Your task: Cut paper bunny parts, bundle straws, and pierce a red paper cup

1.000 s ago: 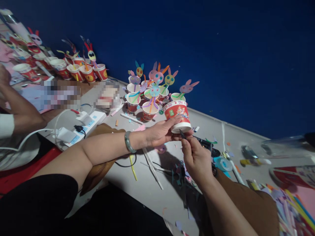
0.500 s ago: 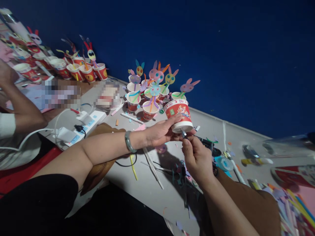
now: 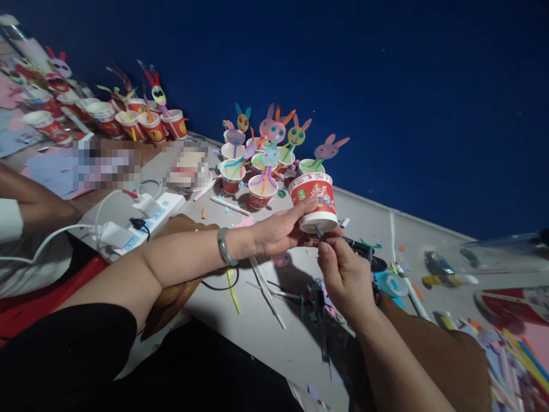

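Observation:
My left hand (image 3: 281, 230), with a bracelet on its wrist, grips a red patterned paper cup (image 3: 315, 197). The cup is tilted so that its white base faces me and its rim points away. In my right hand (image 3: 345, 274) is a small pointed metal blade (image 3: 319, 232); its handle is hidden in my closed fingers. The blade's tip meets the cup's base, though how deep it goes I cannot tell. Just behind stand several paper cups (image 3: 262, 197) with straw-stemmed rabbit faces (image 3: 270, 155).
A power strip (image 3: 150, 220) with plugs and cables lies at left, near another person's arm (image 3: 38, 194). More red cups (image 3: 175, 125) line the back left. Straws and paper scraps lie around; coloured straws (image 3: 525, 360) are heaped at right. A blue wall (image 3: 386, 103) rises behind.
The blade has turned slightly against the cup's base and now looks darker. The cup has shifted a little to the right. At left, the other person's hand has moved out of view.

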`<state>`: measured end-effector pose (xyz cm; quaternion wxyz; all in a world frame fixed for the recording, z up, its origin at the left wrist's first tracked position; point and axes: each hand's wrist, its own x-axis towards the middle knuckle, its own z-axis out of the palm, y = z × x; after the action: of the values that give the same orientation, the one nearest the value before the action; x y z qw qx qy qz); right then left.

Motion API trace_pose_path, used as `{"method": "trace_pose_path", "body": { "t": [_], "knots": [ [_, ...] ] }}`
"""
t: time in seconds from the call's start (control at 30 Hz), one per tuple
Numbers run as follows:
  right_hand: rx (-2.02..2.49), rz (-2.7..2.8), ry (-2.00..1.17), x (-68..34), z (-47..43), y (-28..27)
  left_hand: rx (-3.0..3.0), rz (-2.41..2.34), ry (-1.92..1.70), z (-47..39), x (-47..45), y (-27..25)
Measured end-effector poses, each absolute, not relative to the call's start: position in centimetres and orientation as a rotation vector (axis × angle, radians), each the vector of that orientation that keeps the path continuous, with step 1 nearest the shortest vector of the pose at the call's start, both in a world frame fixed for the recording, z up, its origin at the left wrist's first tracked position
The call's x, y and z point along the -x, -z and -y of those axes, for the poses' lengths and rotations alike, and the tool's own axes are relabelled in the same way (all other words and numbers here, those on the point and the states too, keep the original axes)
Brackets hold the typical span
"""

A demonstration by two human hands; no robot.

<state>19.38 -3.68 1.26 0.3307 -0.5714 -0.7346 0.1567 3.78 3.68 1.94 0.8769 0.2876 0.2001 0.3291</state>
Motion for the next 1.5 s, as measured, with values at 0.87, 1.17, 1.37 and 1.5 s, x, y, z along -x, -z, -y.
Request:
{"method": "trace_pose_path", "body": {
  "t": [0.87, 1.17, 1.37, 1.5],
  "knots": [
    [1.388, 1.829, -0.635, -19.7, 3.3, -0.7, -0.639, -0.456, -0.826, -3.2, -3.9, -2.1],
    [1.361, 1.726, -0.859, -19.3, 3.4, -0.9, -0.625, -0.445, -0.841, -3.4, -3.8, -2.1],
    [1.456, 1.92, -0.1, -19.5, 3.4, -0.2, -0.627, -0.472, -0.875, -3.2, -4.0, -1.6],
    [1.422, 1.848, -0.45, -19.3, 3.7, -0.8, -0.6, -0.477, -0.912, -3.4, -4.0, -1.6]
  ]
}}
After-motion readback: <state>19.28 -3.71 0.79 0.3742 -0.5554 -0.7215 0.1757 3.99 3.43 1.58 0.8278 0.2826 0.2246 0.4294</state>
